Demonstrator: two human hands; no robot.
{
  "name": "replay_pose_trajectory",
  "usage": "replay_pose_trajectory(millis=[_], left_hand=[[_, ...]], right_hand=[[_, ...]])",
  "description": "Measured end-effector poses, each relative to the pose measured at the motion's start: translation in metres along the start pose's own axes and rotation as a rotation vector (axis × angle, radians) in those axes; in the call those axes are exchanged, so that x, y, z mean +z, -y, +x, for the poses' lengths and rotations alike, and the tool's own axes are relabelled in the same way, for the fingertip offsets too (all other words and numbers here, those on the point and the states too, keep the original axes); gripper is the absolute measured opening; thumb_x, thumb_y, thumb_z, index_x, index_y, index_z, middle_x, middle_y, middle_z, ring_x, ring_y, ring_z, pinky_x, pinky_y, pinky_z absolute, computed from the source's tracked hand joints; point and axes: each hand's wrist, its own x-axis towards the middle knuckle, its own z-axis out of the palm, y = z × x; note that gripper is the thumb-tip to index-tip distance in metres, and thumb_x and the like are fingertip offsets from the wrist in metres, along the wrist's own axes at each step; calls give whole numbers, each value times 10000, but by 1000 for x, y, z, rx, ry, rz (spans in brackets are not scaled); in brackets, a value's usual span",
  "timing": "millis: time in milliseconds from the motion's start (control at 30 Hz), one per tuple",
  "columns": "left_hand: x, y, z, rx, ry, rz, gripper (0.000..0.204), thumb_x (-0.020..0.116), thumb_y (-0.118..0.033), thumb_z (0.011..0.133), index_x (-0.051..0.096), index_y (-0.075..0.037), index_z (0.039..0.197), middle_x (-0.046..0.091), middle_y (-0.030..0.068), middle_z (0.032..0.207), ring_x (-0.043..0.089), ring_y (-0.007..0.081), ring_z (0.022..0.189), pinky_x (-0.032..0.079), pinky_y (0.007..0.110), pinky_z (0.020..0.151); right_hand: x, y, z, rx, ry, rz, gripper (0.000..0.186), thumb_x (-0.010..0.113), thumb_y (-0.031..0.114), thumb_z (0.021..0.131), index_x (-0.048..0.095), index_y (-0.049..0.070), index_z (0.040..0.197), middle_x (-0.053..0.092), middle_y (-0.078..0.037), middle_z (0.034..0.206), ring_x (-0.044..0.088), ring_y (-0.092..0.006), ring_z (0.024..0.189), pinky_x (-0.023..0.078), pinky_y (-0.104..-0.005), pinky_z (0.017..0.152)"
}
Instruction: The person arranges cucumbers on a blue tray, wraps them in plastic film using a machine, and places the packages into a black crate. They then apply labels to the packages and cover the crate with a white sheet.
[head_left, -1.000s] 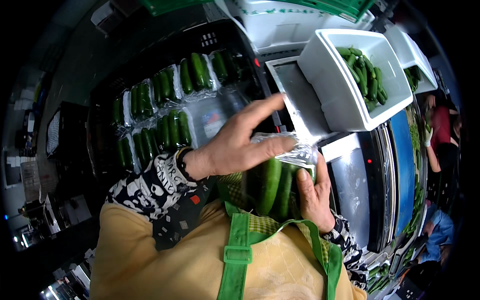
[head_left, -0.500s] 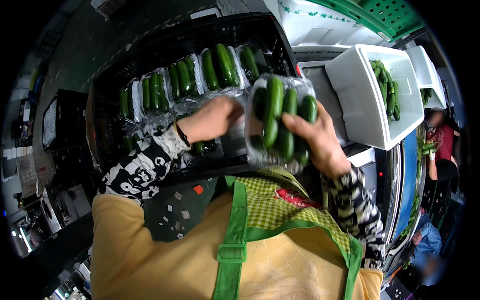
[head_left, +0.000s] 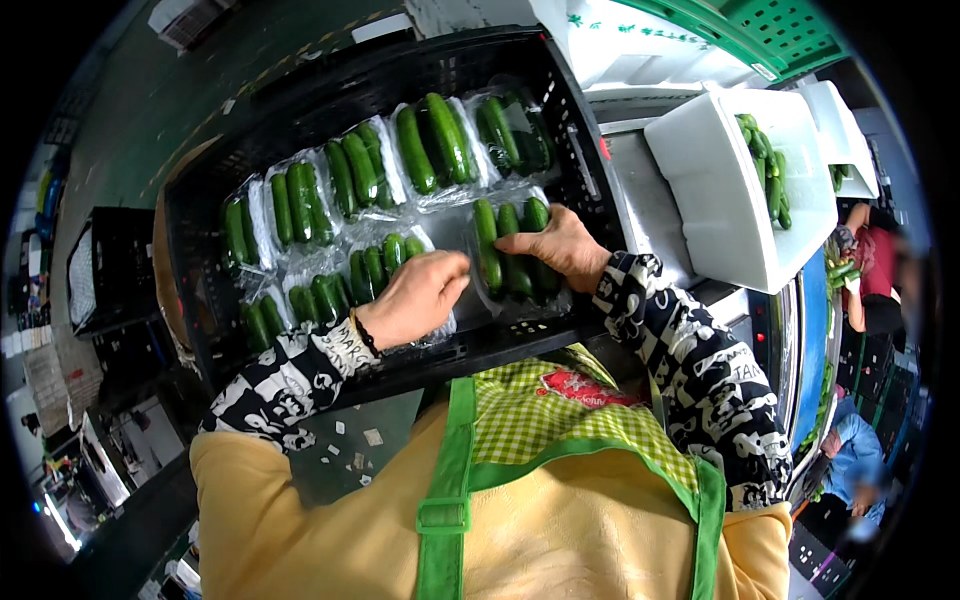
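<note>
A worker's right hand (head_left: 565,247) is clamped on a wrapped pack of cucumbers (head_left: 516,255), thumb across the top and fingers at its right edge, inside the near right corner of a black plastic crate (head_left: 480,346). At least three cucumbers show through the clear film; whether the pack rests on the crate's floor cannot be told. The left hand (head_left: 415,300), its fingers curled together, is over the near row of the same crate, partly covering another wrapped pack (head_left: 372,268); whether it grips the film cannot be seen.

Around the hands, the crate holds more film-wrapped cucumbers: two further packs (head_left: 318,298) stand to the left in the near row, and five packs (head_left: 360,170) line the far side, side by side, pale tray edges showing between them.

Just right of the crate lies a metal surface (head_left: 645,185), and beside that a white foam box (head_left: 690,185), tilted, with loose cucumbers (head_left: 762,165) inside. A second white foam box (head_left: 825,120) behind it also holds some green produce. A green perforated crate (head_left: 780,40) is at the upper right. At far right, a co-worker in dark red (head_left: 880,255) holds cucumbers.
</note>
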Motion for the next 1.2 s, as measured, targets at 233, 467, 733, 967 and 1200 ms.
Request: replay_pose_trajectory(millis=[233,467,733,967,1200], left_hand=[[30,-36,50,-614,37,-1417,543,630,-539,929,582,-94,1237,636,50,1085,612,173,994,513,373,832],[91,-36,80,-611,-312,-1410,541,524,-524,971,515,-28,1185,599,83,1025,604,184,889,514,332,764],[106,-35,77,-588,-348,-1094,687,651,-491,935,385,44,1273,544,159,1192,539,208,1050,475,345,898],[93,-10,86,-649,-57,-1090,473,687,-302,918,479,52,1154,591,141,1090,562,178,998,481,340,846],[89,-25,75,-638,-300,-808,473,784,-203,838,493,21,1135,610,139,1080,600,224,1015,504,354,854]], right_hand=[[-5,17,-22,53,-166,-32,500,840,129,733,601,-65,1128,692,-126,1010,685,-203,884,568,-329,799],[-11,2,-44,-331,-344,-769,829,777,348,818,326,-150,1304,550,-370,1173,614,-483,1058,522,-451,884],[-3,17,-71,-302,-189,-1378,465,714,227,817,557,-83,1127,579,-276,1124,616,-384,1007,540,-427,846],[15,8,-70,-424,-235,-1634,276,595,114,820,621,-34,1052,602,-172,988,615,-279,915,514,-379,757],[-3,-13,-14,-619,-273,-1510,526,558,255,942,472,-81,1337,461,-301,1381,385,-449,1346,321,-478,1137]])
